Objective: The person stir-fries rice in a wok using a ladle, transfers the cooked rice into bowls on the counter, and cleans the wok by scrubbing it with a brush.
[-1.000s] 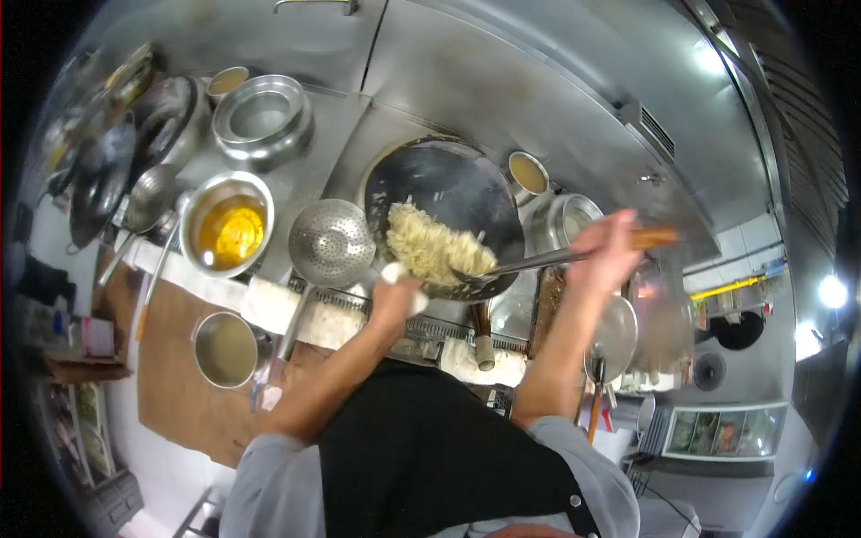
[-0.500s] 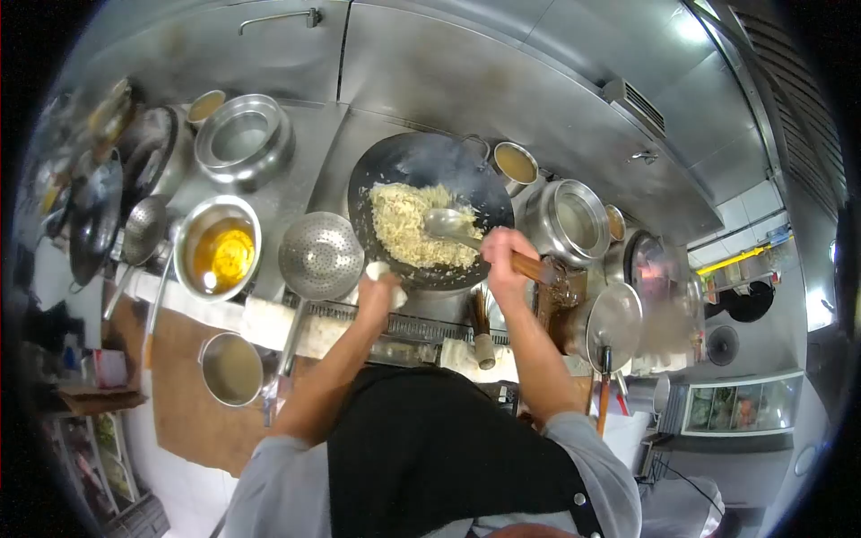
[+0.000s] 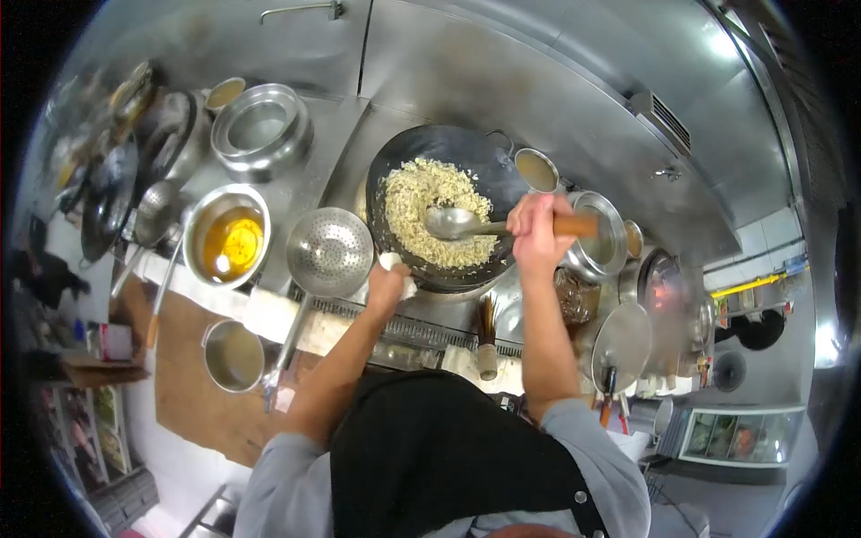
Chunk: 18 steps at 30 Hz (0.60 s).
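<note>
In the head view, the left hand (image 3: 387, 285) is closed around a folded white cloth (image 3: 389, 261) at the near left edge of a round, dark metal wok (image 3: 439, 142); whether it also grips the rim cannot be told; the right hand (image 3: 535, 235) is wrapped firmly round the brown wooden handle of a silver metal ladle (image 3: 452, 222), its bowl resting amid pale yellow, loose, grainy food (image 3: 413, 204) inside the wok; left of the wok sits a round, perforated metal strainer (image 3: 330, 251); farther left stands a silver metal bowl (image 3: 197, 221) of amber liquid.
</note>
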Motion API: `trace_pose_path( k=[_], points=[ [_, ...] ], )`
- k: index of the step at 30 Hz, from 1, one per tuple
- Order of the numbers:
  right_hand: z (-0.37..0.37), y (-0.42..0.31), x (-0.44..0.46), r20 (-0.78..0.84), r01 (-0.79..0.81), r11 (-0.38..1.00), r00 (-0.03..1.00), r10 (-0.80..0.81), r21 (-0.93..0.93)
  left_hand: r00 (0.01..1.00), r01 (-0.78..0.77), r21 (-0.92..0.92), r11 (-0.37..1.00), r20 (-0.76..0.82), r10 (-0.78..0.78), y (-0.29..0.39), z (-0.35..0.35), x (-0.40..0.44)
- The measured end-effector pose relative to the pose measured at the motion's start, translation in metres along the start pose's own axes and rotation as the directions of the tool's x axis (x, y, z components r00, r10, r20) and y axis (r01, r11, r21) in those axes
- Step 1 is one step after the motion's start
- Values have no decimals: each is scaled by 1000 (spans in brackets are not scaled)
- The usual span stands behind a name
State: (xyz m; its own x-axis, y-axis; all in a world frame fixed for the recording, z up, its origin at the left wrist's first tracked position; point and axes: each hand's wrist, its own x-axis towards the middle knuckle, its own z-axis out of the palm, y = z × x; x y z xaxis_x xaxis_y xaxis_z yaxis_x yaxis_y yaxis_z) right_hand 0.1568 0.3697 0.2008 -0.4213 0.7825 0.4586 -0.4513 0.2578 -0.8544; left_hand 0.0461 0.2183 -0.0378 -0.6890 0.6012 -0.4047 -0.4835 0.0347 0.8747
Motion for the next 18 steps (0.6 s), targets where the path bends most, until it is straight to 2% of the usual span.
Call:
trace_pose_path(
  k=[2, 3, 6, 8, 10, 12, 13, 16, 17, 18],
  points=[
    [5, 31, -20, 59, 61, 998, 996, -63, 26, 1000, -6, 55, 998, 4, 6, 2, -3, 0],
    [7, 53, -22, 135, 33, 999, 990, -32, -10, 1000, -5, 59, 998, -15, 6, 8, -3, -4],
    [19, 11, 5, 177, -8, 989, 984, 34, -146, 999, -7, 55, 998, -40, 9, 22, 3, -15],
    [12, 2, 17, 63, 93, 994, 993, -97, 66, 999, -18, 22, 1000, -31, 19, 21, 3, -14],
    [4, 33, 24, 79, 172, 943, 976, -202, 284, 998, 33, 45, 998, -46, -31, 15, 3, -10],
    [23, 59, 19, 104, 30, 992, 994, -43, 124, 998, 36, 63, 997, -58, -33, 16, 2, -7],
    [27, 53, 25, 193, 2, 1000, 981, -4, 10, 998, 21, 63, 998, -67, -17, 16, 3, -9],
    [30, 9, 43, 125, 10, 995, 992, 3, -96, 999, 21, 63, 998, -40, -19, 9, -1, -8],
    [21, 14, 50, 41, 91, 996, 995, -91, 17, 999, 22, 49, 999, -28, -21, 6, -1, -4],
    [8, 25, 57, 38, 186, 976, 981, -191, 111, 1000, 21, 31, 999, -21, -20, 3, 0, -2]
  ],
)
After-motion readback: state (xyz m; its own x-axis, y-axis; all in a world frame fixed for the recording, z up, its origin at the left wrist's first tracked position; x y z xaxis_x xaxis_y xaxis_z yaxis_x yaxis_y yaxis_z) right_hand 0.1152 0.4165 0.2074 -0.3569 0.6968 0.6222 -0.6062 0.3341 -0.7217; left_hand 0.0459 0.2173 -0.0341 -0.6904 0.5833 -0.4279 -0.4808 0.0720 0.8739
